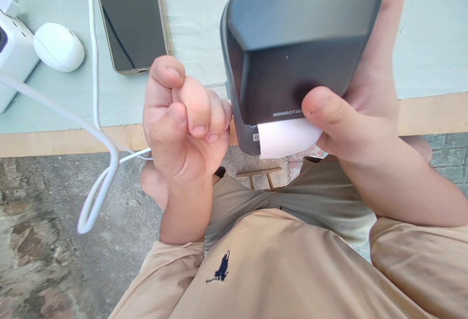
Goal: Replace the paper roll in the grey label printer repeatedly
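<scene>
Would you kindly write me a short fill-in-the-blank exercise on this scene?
1. The right hand holds a black device marked with the word ____.
2. The paper sticking out of it is coloured ____.
3. The curled fingers near the phone belong to the person's ____.

Missing words: NIIMBOT; white; left hand.

Exact place can't be pinned down tbh, but kind of a makeshift work spot is suggested: a wood-edged counter (431, 61) is covered in pale sheeting, a power strip (16, 58) and phone (133, 22) are parked on it, and rough, patchy floor (62, 260) is seen below.
</scene>
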Tool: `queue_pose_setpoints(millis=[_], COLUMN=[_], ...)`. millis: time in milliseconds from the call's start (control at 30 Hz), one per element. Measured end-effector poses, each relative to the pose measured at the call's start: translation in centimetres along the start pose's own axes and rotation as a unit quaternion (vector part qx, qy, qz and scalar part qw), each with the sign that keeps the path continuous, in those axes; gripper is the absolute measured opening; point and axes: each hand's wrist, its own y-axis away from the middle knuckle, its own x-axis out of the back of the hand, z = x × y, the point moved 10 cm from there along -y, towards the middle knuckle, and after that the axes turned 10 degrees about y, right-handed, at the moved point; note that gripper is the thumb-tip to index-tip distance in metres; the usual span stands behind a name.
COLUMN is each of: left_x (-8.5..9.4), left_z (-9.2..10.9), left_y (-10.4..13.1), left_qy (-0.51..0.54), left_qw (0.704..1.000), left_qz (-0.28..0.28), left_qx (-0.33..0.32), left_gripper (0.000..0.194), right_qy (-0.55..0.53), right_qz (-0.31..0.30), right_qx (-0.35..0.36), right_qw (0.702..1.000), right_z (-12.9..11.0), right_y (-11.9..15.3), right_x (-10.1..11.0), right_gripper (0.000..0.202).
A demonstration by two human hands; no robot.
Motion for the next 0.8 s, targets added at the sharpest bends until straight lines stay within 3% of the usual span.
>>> queue_pose_setpoints(millis=[200,367,467,533,633,800], left_x=[1.7,3.0,4.4,4.8,3.6,1.4], left_z=[-0.1,-0.3,-0.1,0.6,1.4,1.2], left_y=[0.3,0.6,1.5,2.2,2.6,1.9], left_qy=[-0.014,-0.007,-0.009,-0.021,-0.044,-0.055], left_qw=[0.994,0.992,0.978,0.963,0.945,0.942], left_qz=[0.11,0.123,0.204,0.268,0.321,0.327], left_qx=[0.009,0.037,0.043,0.013,-0.048,-0.06], left_gripper=[0.097,0.099,0.09,0.077,0.057,0.05], right_qy=[-0.003,-0.042,-0.05,-0.05,-0.039,-0.009], right_qz=[0.003,-0.008,-0.009,-0.011,-0.009,-0.008], right_qx=[-0.004,-0.015,-0.016,-0.011,-0.017,-0.025], right_qw=[1.0,0.999,0.999,0.999,0.999,1.0], right_z=[0.4,0.7,0.6,0.5,0.6,0.7], right_y=[0.2,0.3,0.4,0.4,0.4,0.4], right_x=[0.0,0.0,0.0,0.0,0.1,0.1], right_gripper=[0.064,0.068,0.068,0.068,0.067,0.064])
